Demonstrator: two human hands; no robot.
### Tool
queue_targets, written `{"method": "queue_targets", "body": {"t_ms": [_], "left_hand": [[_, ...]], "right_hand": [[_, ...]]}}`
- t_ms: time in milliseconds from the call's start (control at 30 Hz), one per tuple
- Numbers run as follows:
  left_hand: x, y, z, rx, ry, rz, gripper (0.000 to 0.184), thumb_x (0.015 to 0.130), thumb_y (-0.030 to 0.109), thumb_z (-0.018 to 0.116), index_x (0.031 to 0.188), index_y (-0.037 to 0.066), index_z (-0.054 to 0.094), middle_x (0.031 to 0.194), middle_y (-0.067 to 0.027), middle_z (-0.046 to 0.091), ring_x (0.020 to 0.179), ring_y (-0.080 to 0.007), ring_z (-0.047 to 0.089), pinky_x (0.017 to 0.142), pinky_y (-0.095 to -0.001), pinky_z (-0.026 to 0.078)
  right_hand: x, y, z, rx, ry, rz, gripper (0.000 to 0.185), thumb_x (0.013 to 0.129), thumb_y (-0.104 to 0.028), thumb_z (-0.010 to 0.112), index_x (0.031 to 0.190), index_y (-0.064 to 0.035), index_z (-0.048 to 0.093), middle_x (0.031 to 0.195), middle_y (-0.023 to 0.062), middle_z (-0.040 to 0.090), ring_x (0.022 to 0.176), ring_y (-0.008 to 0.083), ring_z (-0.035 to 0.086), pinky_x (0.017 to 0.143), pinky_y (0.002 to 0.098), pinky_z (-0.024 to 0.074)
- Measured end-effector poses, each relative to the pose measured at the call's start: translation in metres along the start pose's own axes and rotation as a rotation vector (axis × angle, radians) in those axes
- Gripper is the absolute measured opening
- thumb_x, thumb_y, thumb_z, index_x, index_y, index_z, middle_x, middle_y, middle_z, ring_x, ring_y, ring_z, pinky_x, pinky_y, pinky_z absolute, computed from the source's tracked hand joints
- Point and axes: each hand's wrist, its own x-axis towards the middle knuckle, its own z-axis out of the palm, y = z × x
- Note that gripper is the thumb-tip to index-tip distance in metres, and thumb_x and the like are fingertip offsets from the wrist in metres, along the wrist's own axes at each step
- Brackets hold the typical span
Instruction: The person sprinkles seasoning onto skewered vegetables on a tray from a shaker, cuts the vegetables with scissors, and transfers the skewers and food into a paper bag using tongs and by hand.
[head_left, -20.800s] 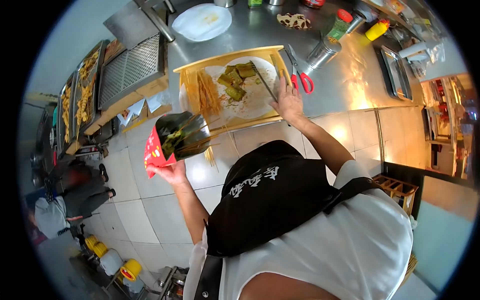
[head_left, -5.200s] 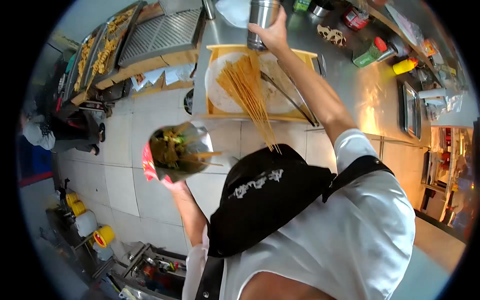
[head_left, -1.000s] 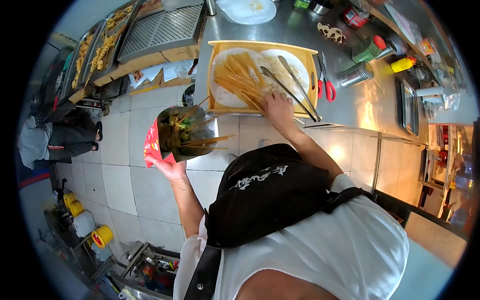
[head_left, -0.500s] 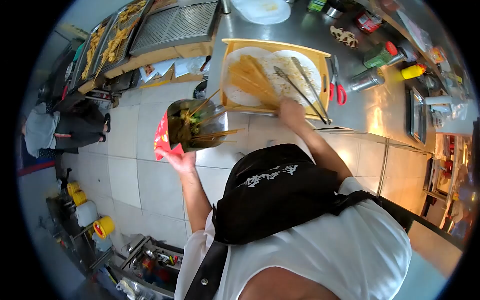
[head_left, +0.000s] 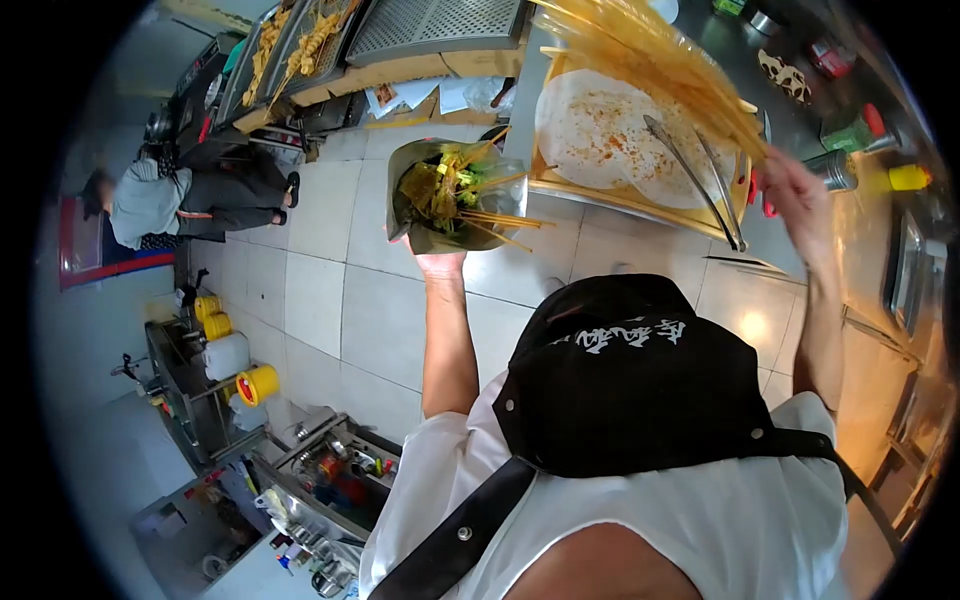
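My left hand (head_left: 440, 262) is closed under a paper bag (head_left: 418, 228) that holds skewered greens and brown food (head_left: 435, 192), with sticks poking out to the right. My right hand (head_left: 795, 195) grips the ends of a bundle of wooden skewers (head_left: 660, 60), raised over the wooden tray (head_left: 640, 208) and blurred by motion. On the tray lie white paper sheets (head_left: 600, 130) with red-brown crumbs, and metal tongs (head_left: 690, 175) rest across its right part.
Trays of skewered food (head_left: 312, 45) and a perforated metal tray (head_left: 435, 30) stand at the upper left. A co-worker (head_left: 150, 205) is at the left. A steel shaker (head_left: 832, 170), a green jar (head_left: 850, 130) and a yellow bottle (head_left: 908, 178) are at the right.
My right hand has lifted the skewers off the tray and moved right. The view has turned, so the tray, bag and co-worker appear further right.
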Motion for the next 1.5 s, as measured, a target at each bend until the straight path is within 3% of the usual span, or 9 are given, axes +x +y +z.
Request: {"method": "queue_targets", "body": {"t_ms": [167, 333, 500, 700, 900, 1000, 1100, 1300, 1500], "left_hand": [[0.016, -0.007, 0.000, 0.044, -0.032, -0.019, 0.099, 0.065, 0.085, 0.046, 0.141, 0.021, 0.040, 0.146, -0.0055, 0.038, 0.133, -0.0308, 0.035, 0.107, -0.0560, 0.032], [0.019, -0.028, -0.002, 0.189, 0.049, 0.043, 0.101, 0.066, 0.085, 0.044, 0.145, 0.023, 0.032, 0.148, -0.0042, 0.035, 0.135, -0.0331, 0.033, 0.106, -0.0604, 0.030], [0.019, -0.035, 0.001, 0.212, 0.045, 0.056, 0.104, 0.069, 0.086, 0.042, 0.146, 0.017, 0.028, 0.148, -0.0111, 0.032, 0.135, -0.0369, 0.032, 0.108, -0.0594, 0.031], [0.017, -0.036, 0.002, 0.155, 0.064, 0.090, 0.102, 0.071, 0.086, 0.039, 0.145, 0.016, 0.030, 0.148, -0.0093, 0.033, 0.135, -0.0367, 0.032, 0.108, -0.0599, 0.030], [0.007, -0.039, 0.017, 0.202, 0.039, 0.136, 0.100, 0.068, 0.085, 0.041, 0.142, 0.018, 0.034, 0.147, -0.0059, 0.035, 0.134, -0.0316, 0.034, 0.108, -0.0583, 0.029], [0.009, -0.033, 0.009, 0.169, -0.042, 0.083, 0.100, 0.067, 0.085, 0.043, 0.140, 0.017, 0.037, 0.144, -0.0052, 0.039, 0.132, -0.0296, 0.037, 0.108, -0.0554, 0.030], [0.011, -0.036, 0.016, 0.278, -0.096, 0.112, 0.105, 0.067, 0.085, 0.043, 0.143, 0.014, 0.034, 0.149, -0.0061, 0.034, 0.137, -0.0304, 0.030, 0.112, -0.0539, 0.024], [0.015, -0.039, 0.034, 0.196, -0.065, 0.134, 0.108, 0.064, 0.085, 0.045, 0.141, 0.009, 0.036, 0.146, -0.0078, 0.039, 0.134, -0.0291, 0.033, 0.113, -0.0493, 0.025], [0.016, -0.047, 0.056, 0.222, -0.053, 0.132, 0.108, 0.062, 0.085, 0.046, 0.140, 0.009, 0.038, 0.143, -0.0091, 0.042, 0.133, -0.0294, 0.035, 0.112, -0.0502, 0.026]], "right_hand": [[-0.009, -0.068, -0.025, 0.089, -0.100, -0.138, 0.031, 0.096, -0.012, 0.053, 0.125, -0.0013, 0.058, 0.080, 0.0022, 0.062, 0.070, 0.0061, 0.054, 0.058, 0.0187, 0.0406], [0.004, -0.078, -0.027, -0.031, -0.268, -0.397, 0.030, 0.090, -0.005, 0.059, 0.120, -0.0024, 0.062, 0.082, 0.0051, 0.066, 0.069, 0.0083, 0.056, 0.061, 0.0212, 0.0440], [0.010, -0.091, -0.020, -0.185, -0.266, -0.369, 0.028, 0.086, -0.001, 0.061, 0.114, -0.0062, 0.066, 0.089, 0.0126, 0.069, 0.072, 0.0119, 0.062, 0.064, 0.0253, 0.0466], [0.011, -0.100, -0.017, -0.497, -0.192, -0.483, 0.026, 0.083, -0.003, 0.063, 0.108, -0.0063, 0.068, 0.086, 0.0091, 0.069, 0.070, 0.0236, 0.064, 0.062, 0.0288, 0.0490], [0.001, -0.112, -0.005, -0.904, -0.122, -0.874, 0.038, 0.073, -0.007, 0.065, 0.111, -0.0132, 0.063, 0.083, 0.0038, 0.064, 0.067, 0.0223, 0.060, 0.058, 0.0341, 0.0485], [0.001, -0.126, -0.002, -1.044, -0.113, -1.002, 0.041, 0.072, -0.010, 0.063, 0.113, -0.0123, 0.061, 0.082, 0.0020, 0.060, 0.068, 0.0203, 0.059, 0.060, 0.0320, 0.0481], [0.006, -0.133, 0.006, -1.102, -0.086, -1.099, 0.036, 0.073, -0.013, 0.062, 0.109, -0.0091, 0.060, 0.081, 0.0008, 0.057, 0.071, 0.0187, 0.059, 0.062, 0.0301, 0.0481], [0.014, -0.132, 0.037, -1.022, 0.014, -1.254, 0.030, 0.070, -0.016, 0.062, 0.097, -0.0042, 0.060, 0.076, 0.0010, 0.055, 0.072, 0.0163, 0.059, 0.061, 0.0292, 0.0483], [0.010, -0.113, 0.080, -1.052, 0.115, -1.346, 0.024, 0.067, -0.015, 0.062, 0.084, 0.0028, 0.063, 0.076, 0.0065, 0.054, 0.072, 0.0175, 0.057, 0.056, 0.0289, 0.0454]]}}
